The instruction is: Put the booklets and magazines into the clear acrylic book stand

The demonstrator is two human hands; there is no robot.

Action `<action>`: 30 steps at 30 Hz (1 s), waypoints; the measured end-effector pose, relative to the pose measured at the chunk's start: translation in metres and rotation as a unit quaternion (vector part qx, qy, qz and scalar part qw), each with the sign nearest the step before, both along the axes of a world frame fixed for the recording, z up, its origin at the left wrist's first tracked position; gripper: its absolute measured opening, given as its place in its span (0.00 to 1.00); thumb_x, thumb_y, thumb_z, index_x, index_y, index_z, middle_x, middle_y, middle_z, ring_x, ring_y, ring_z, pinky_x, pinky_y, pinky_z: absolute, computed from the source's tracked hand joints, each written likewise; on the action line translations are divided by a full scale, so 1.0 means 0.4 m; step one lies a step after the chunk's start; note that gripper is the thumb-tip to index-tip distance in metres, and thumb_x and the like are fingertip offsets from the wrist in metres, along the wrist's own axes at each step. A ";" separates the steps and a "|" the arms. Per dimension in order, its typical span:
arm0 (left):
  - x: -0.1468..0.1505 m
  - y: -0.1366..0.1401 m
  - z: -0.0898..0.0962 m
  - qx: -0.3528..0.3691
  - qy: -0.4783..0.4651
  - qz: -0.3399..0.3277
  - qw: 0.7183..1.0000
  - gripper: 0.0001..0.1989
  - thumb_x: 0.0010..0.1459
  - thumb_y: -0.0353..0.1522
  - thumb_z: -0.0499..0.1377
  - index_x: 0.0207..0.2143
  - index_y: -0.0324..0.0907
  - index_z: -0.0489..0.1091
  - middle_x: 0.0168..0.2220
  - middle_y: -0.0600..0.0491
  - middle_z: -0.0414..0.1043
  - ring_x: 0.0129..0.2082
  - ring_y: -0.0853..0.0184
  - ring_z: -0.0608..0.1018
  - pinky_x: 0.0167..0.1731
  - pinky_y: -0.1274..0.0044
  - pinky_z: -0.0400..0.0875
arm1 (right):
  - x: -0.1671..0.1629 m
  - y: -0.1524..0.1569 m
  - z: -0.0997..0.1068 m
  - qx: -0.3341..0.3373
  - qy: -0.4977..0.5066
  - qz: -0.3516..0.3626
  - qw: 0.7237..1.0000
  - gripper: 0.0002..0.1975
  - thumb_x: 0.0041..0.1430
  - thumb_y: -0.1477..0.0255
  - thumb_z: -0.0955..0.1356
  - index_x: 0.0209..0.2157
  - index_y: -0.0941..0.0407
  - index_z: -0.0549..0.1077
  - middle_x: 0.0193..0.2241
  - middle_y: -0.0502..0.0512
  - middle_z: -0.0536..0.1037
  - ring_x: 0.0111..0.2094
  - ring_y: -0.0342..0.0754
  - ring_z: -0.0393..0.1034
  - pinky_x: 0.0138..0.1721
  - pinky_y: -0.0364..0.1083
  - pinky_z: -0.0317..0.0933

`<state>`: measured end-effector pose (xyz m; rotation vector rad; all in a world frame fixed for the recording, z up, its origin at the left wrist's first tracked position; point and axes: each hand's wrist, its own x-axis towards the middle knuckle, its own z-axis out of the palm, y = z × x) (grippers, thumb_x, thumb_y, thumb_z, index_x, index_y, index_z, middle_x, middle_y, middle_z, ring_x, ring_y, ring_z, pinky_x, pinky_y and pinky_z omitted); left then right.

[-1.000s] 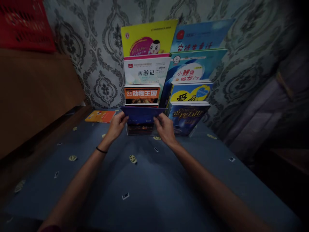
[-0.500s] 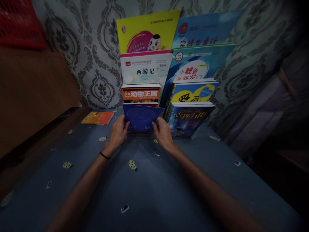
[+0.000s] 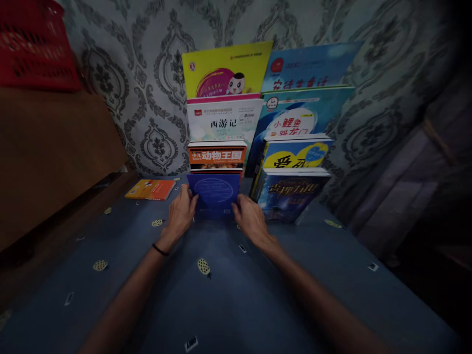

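Observation:
A blue book (image 3: 214, 196) stands upright at the front of the left row, its printed cover facing me. My left hand (image 3: 182, 206) grips its left edge, thumb on the near face. On the opposite edge, my right hand (image 3: 250, 216) is closed in the same way. Right behind it rises an orange book (image 3: 217, 156) with white lettering, then a white book (image 3: 221, 120) and a tall yellow book (image 3: 226, 69). Beside my right hand stands a dark blue book (image 3: 293, 196), at the front of the right row.
Behind the dark blue book are a yellow-and-blue book (image 3: 298, 153), a teal book (image 3: 306, 110) and a light blue book (image 3: 313, 64). An orange book (image 3: 150, 189) lies flat at the left. A cardboard box (image 3: 51, 157) with a red basket (image 3: 37, 54) on top borders the left side.
The blue book has come from tilted to more upright, its bottom closer to the tabletop, with both hands still on its sides. My view has tipped upward slightly.

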<state>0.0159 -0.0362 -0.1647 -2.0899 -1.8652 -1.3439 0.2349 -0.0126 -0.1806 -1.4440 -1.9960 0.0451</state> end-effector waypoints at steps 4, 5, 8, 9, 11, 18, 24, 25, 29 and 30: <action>0.001 -0.003 0.009 -0.016 0.021 0.012 1.000 0.08 0.67 0.34 0.55 0.48 0.44 0.63 0.36 0.52 0.73 0.39 0.60 0.78 0.40 0.73 0.69 | 0.004 -0.004 0.003 -0.008 -0.001 -0.015 1.000 0.06 0.66 0.72 0.63 0.43 0.56 0.68 0.38 0.62 0.80 0.37 0.55 0.75 0.34 0.47 0.61; 0.001 -0.004 0.011 -0.020 0.025 0.016 0.999 0.08 0.67 0.34 0.55 0.48 0.44 0.63 0.36 0.51 0.73 0.39 0.60 0.78 0.40 0.73 0.70 | 0.005 -0.004 0.003 -0.008 0.008 -0.016 1.000 0.08 0.66 0.72 0.63 0.46 0.56 0.67 0.39 0.63 0.80 0.37 0.55 0.76 0.34 0.48 0.62; 0.002 -0.007 0.016 -0.030 0.038 0.023 0.999 0.09 0.68 0.34 0.54 0.49 0.44 0.63 0.36 0.50 0.73 0.39 0.59 0.78 0.39 0.73 0.69 | 0.006 -0.004 0.004 -0.002 0.042 -0.011 0.999 0.15 0.66 0.71 0.63 0.53 0.59 0.63 0.42 0.66 0.80 0.40 0.58 0.76 0.37 0.49 0.64; 0.003 -0.008 0.017 -0.034 0.041 0.024 0.998 0.09 0.68 0.34 0.54 0.49 0.44 0.63 0.37 0.50 0.74 0.39 0.59 0.78 0.39 0.72 0.69 | 0.006 -0.003 0.003 0.002 0.048 -0.008 0.999 0.15 0.66 0.71 0.63 0.53 0.59 0.63 0.43 0.67 0.79 0.41 0.58 0.76 0.38 0.50 0.65; 0.004 -0.009 0.018 -0.041 0.042 0.023 0.998 0.08 0.69 0.34 0.53 0.49 0.43 0.63 0.38 0.48 0.74 0.39 0.58 0.79 0.39 0.72 0.69 | 0.005 -0.001 0.001 0.010 0.046 -0.003 0.999 0.13 0.66 0.71 0.62 0.51 0.59 0.64 0.44 0.68 0.79 0.41 0.59 0.76 0.38 0.51 0.65; 0.013 -0.013 0.022 -0.055 0.065 0.031 0.996 0.08 0.69 0.33 0.51 0.49 0.42 0.62 0.39 0.46 0.75 0.37 0.59 0.79 0.37 0.72 0.68 | 0.006 0.015 -0.010 0.018 0.042 -0.011 0.999 0.10 0.66 0.73 0.61 0.47 0.56 0.68 0.39 0.62 0.80 0.38 0.56 0.75 0.37 0.50 0.64; 0.015 -0.012 0.021 -0.058 0.103 0.052 0.992 0.07 0.70 0.33 0.51 0.49 0.42 0.61 0.40 0.46 0.76 0.37 0.58 0.80 0.34 0.73 0.67 | 0.007 0.020 -0.007 0.013 0.035 -0.017 0.999 0.09 0.66 0.74 0.62 0.46 0.56 0.69 0.40 0.63 0.81 0.40 0.57 0.76 0.37 0.49 0.62; 0.015 -0.012 0.020 -0.055 0.104 0.052 0.992 0.07 0.70 0.33 0.51 0.49 0.42 0.61 0.40 0.46 0.76 0.36 0.58 0.80 0.34 0.73 0.66 | 0.008 0.021 -0.007 0.012 0.035 -0.017 0.999 0.09 0.66 0.74 0.62 0.46 0.56 0.69 0.40 0.63 0.81 0.40 0.57 0.76 0.37 0.48 0.62; 0.014 -0.013 0.018 -0.046 0.113 0.056 0.991 0.07 0.70 0.33 0.50 0.49 0.43 0.61 0.40 0.47 0.77 0.36 0.60 0.80 0.33 0.74 0.66 | 0.010 0.024 -0.008 0.011 0.033 -0.020 0.999 0.07 0.66 0.74 0.63 0.45 0.56 0.70 0.39 0.63 0.81 0.39 0.56 0.76 0.36 0.48 0.62; 0.014 -0.012 0.018 -0.045 0.114 0.057 0.991 0.07 0.70 0.33 0.50 0.49 0.43 0.61 0.40 0.47 0.77 0.36 0.60 0.80 0.34 0.74 0.66 | 0.010 0.025 -0.008 0.012 0.033 -0.020 0.999 0.07 0.66 0.74 0.63 0.44 0.56 0.70 0.39 0.62 0.82 0.39 0.56 0.76 0.36 0.48 0.62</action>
